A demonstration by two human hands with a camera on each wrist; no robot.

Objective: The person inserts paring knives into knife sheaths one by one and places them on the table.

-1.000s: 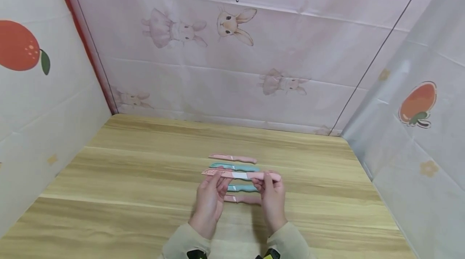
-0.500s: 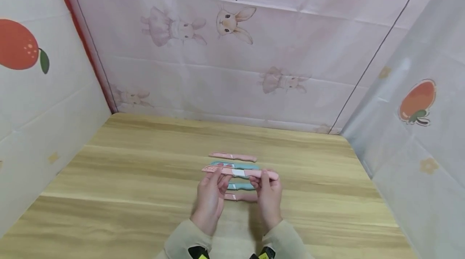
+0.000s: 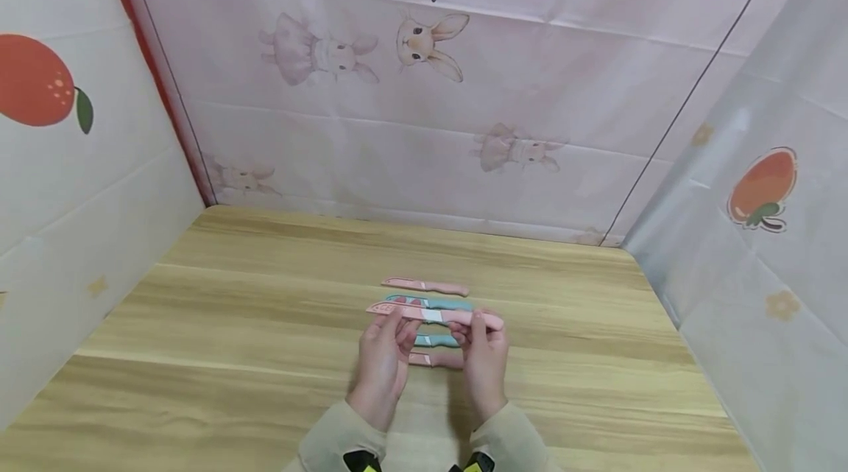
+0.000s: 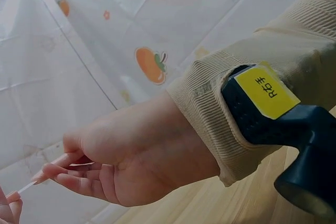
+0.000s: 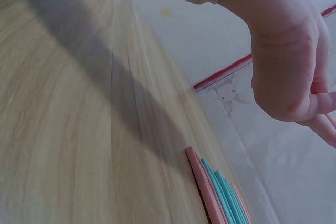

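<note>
Both hands hold a pink sheathed paring knife (image 3: 457, 317) level above the table. The left hand (image 3: 380, 361) pinches its pink sheath (image 3: 411, 311) on the left, and the right hand (image 3: 485, 369) pinches the handle near its end. A short white stretch of blade (image 3: 432, 315) shows between sheath and handle. In the left wrist view the right hand (image 4: 142, 156) appears with its fingers curled at the handle. The left hand (image 5: 289, 66) is at the upper right of the right wrist view; its fingertips are cut off.
Beneath the hands, several sheathed knives lie in a row on the wooden table (image 3: 232, 325): a pink knife (image 3: 445, 289) at the back, teal knives (image 3: 437, 340) between, and a pink knife (image 3: 445, 360) nearest. Printed sheets (image 3: 397, 155) wall the back and sides.
The right hand has moved slightly left with the handle, and the white stretch of blade between handle and sheath has become shorter. The left hand stays almost in place.
</note>
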